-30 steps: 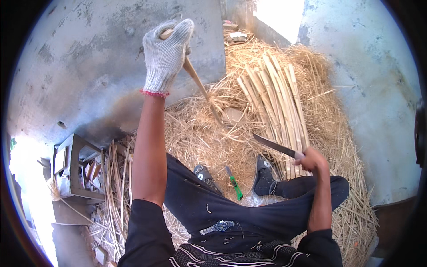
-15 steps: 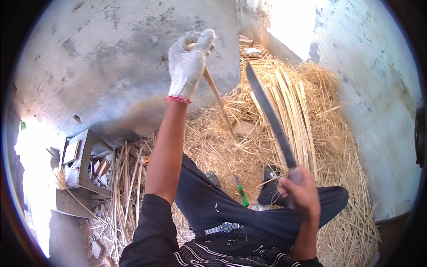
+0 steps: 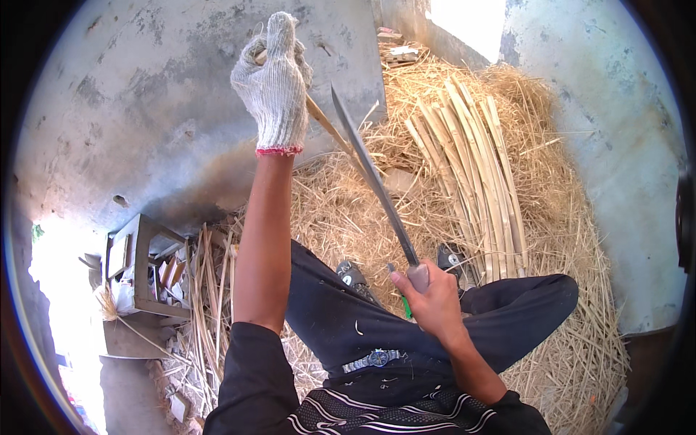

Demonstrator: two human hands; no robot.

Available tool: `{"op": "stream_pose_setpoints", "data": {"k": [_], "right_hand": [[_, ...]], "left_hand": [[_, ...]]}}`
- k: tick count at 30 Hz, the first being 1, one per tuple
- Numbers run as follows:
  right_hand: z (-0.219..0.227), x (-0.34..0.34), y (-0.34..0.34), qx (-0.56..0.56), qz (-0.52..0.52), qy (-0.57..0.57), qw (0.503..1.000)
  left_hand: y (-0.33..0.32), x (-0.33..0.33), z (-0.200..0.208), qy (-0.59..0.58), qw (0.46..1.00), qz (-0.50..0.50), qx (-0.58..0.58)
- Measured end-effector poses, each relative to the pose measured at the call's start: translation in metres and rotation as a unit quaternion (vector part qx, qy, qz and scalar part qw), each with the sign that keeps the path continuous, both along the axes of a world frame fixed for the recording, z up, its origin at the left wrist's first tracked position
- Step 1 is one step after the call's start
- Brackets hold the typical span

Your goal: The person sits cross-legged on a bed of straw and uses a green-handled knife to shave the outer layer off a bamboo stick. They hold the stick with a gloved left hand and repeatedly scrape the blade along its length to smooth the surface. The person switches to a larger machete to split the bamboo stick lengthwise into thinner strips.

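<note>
A white knit glove with a red cuff covers my left hand (image 3: pixel 275 90), raised at the upper left. Its fingers are wrapped round a thin split strip of bamboo or cane (image 3: pixel 324 119), which slants down to the right from the fist. My bare right hand (image 3: pixel 433 297) grips the handle of a long, slightly curved knife (image 3: pixel 378 187). The dark blade points up and left, its middle crossing or lying close against the strip; whether they touch I cannot tell. Partly hidden behind my right hand is a green-handled tool (image 3: pixel 407 307) near my feet.
Several pale split strips (image 3: pixel 482 174) lie bundled on a heap of shavings (image 3: pixel 540 119) ahead right. More long strips (image 3: pixel 210 290) lean at the left beside a wooden stool-like frame (image 3: pixel 145 272) holding scraps. Grey walls (image 3: pixel 167 94) stand close; a wristwatch (image 3: pixel 378 358) rests on my lap.
My right hand has brought the knife leftward, from clear of the strip to across it. My left hand has moved up and left with the strip.
</note>
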State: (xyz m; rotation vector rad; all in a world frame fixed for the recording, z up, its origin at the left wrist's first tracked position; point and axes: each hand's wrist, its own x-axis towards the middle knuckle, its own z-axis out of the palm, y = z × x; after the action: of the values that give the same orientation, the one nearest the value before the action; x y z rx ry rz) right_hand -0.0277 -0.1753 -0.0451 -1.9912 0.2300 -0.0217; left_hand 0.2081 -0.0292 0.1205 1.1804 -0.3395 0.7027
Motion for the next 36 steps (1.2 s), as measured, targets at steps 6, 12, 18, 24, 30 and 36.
{"op": "stream_pose_setpoints", "data": {"k": [6, 12, 18, 24, 30, 36], "right_hand": [[-0.033, 0.008, 0.016, 0.007, -0.001, -0.008, 1.0], [-0.007, 0.004, 0.015, 0.001, 0.002, -0.009, 1.0], [-0.08, 0.025, 0.019, -0.075, -0.063, -0.013, 0.995], [-0.006, 0.009, 0.018, 0.001, 0.002, -0.046, 0.999], [-0.105, 0.036, 0.03, -0.14, -0.102, -0.09, 0.981], [-0.045, 0.042, 0.01, 0.088, 0.032, 0.065, 0.994]], "left_hand": [[-0.006, -0.007, 0.0, 0.021, 0.997, 0.068, -0.027], [-0.004, -0.006, -0.005, -0.02, 0.999, 0.027, -0.037], [-0.023, -0.017, -0.003, -0.009, 0.996, 0.074, -0.041], [-0.005, -0.016, -0.005, -0.019, 0.996, 0.079, -0.024], [-0.02, -0.015, -0.011, -0.019, 0.996, 0.088, 0.02], [-0.002, -0.015, -0.007, -0.033, 0.999, 0.011, -0.016]]}}
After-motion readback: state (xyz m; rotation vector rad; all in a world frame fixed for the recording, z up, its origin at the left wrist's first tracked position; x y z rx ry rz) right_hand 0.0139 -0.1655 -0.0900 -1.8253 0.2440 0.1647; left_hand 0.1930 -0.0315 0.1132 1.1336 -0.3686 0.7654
